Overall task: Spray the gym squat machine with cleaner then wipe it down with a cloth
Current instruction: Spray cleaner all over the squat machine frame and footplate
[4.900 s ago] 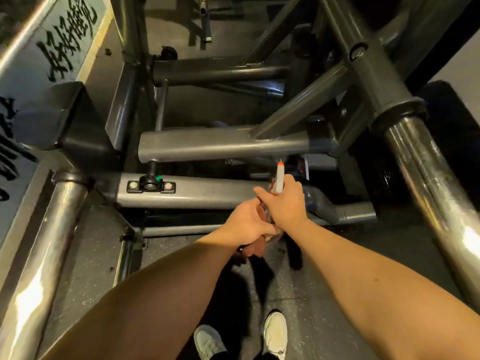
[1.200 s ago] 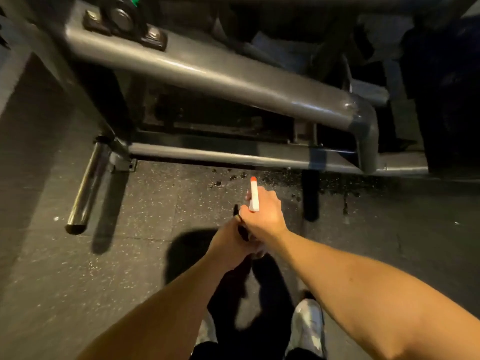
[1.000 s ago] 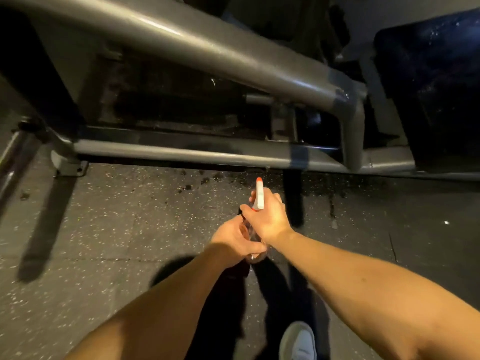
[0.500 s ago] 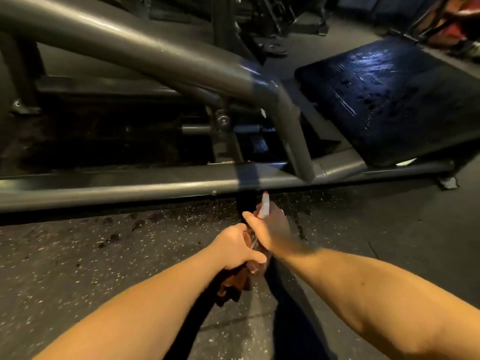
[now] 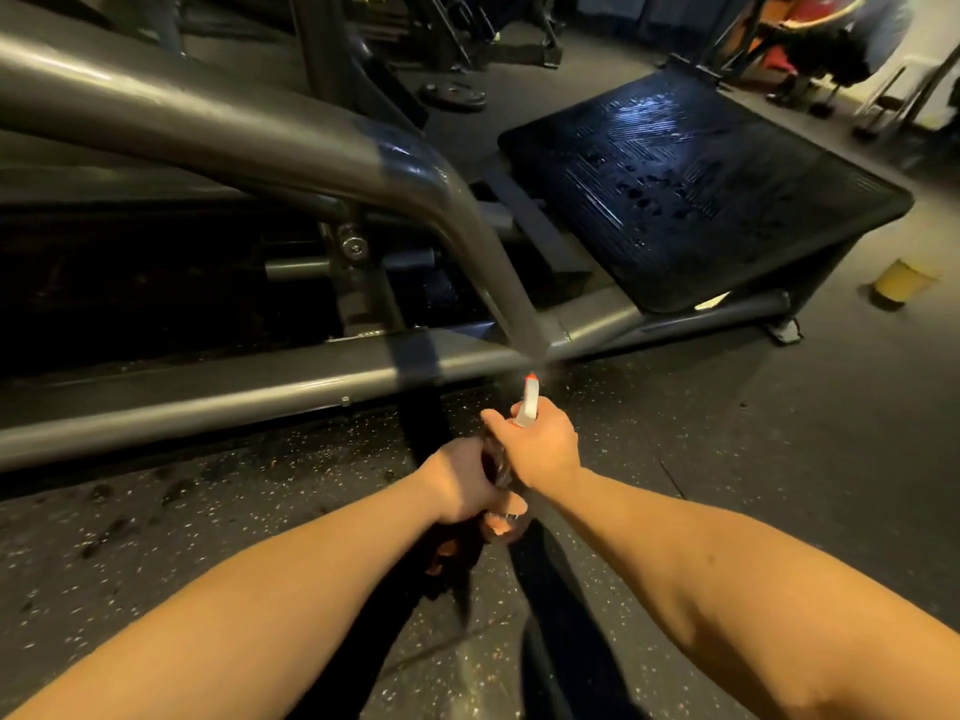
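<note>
My right hand (image 5: pixel 543 449) grips a spray bottle (image 5: pixel 529 403) with a white head and orange nozzle tip, aimed at the joint where the bent grey tube meets the low rail of the squat machine frame (image 5: pixel 291 379). A faint mist hangs at the nozzle. My left hand (image 5: pixel 460 483) sits just behind it, curled round the bottle's lower part together with a reddish-brown cloth (image 5: pixel 501 522) that hangs below. The black ribbed footplate (image 5: pixel 691 184) lies to the upper right, wet and shiny.
Dark speckled rubber floor (image 5: pixel 779 485) with wet spots runs along the rail. A yellow block (image 5: pixel 901 278) lies on the floor at right. Weight plates and other machines stand farther back. A thick curved grey tube (image 5: pixel 208 122) crosses the upper left.
The view has swung right along the low rail, from the left end to the joint by the footplate. Both hands keep the same hold on the bottle and cloth; mist now shows at the nozzle.
</note>
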The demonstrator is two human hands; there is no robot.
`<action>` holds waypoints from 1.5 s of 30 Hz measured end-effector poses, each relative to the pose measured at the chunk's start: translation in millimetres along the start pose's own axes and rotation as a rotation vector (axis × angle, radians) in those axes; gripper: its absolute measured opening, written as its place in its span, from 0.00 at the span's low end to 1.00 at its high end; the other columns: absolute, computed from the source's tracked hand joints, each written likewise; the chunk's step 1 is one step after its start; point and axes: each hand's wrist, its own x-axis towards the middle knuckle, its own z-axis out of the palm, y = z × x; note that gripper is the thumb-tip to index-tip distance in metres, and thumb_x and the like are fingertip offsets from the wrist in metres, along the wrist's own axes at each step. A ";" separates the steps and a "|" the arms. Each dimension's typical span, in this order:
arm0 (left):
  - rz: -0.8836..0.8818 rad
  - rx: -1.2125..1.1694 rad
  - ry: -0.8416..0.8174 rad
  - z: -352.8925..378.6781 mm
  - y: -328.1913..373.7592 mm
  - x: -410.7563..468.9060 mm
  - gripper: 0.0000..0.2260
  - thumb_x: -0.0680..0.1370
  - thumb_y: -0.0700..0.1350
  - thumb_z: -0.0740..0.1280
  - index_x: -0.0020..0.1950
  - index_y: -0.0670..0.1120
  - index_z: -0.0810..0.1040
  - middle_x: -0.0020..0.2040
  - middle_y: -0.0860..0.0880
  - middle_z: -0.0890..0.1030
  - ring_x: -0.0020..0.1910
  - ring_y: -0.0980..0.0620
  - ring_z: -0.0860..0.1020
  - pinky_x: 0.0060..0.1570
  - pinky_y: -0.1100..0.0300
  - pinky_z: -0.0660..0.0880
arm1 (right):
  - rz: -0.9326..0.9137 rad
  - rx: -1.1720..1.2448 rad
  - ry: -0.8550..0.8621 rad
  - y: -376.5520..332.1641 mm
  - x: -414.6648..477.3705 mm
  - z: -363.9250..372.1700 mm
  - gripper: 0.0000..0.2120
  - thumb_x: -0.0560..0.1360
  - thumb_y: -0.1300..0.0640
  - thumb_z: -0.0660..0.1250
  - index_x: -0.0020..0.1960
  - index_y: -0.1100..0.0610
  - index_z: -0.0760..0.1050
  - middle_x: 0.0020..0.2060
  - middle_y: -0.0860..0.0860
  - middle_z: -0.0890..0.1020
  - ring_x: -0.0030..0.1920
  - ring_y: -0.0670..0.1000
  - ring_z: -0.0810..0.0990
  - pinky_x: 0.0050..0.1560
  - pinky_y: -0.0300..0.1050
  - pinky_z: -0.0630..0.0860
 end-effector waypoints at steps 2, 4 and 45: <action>-0.003 0.008 -0.022 9.0 6.6 7.2 0.18 0.66 0.56 0.82 0.48 0.51 0.79 0.46 0.51 0.84 0.48 0.49 0.83 0.54 0.52 0.80 | 0.020 -0.014 0.012 7.5 3.8 -8.7 0.17 0.71 0.38 0.76 0.43 0.50 0.75 0.38 0.46 0.81 0.46 0.53 0.81 0.60 0.57 0.76; -0.028 0.021 -0.043 12.6 9.4 10.2 0.20 0.67 0.58 0.82 0.50 0.51 0.78 0.47 0.51 0.83 0.47 0.51 0.81 0.53 0.54 0.80 | 0.026 0.010 -0.013 12.5 3.1 -13.0 0.18 0.69 0.37 0.77 0.44 0.48 0.75 0.40 0.46 0.82 0.47 0.51 0.81 0.60 0.57 0.77; -0.408 -0.219 0.337 -60.5 -117.4 -160.4 0.21 0.69 0.58 0.80 0.50 0.51 0.74 0.49 0.50 0.81 0.45 0.53 0.78 0.47 0.58 0.77 | -0.302 -0.059 -0.661 -111.1 -91.7 154.4 0.26 0.67 0.39 0.80 0.53 0.57 0.78 0.47 0.54 0.84 0.47 0.53 0.82 0.53 0.54 0.80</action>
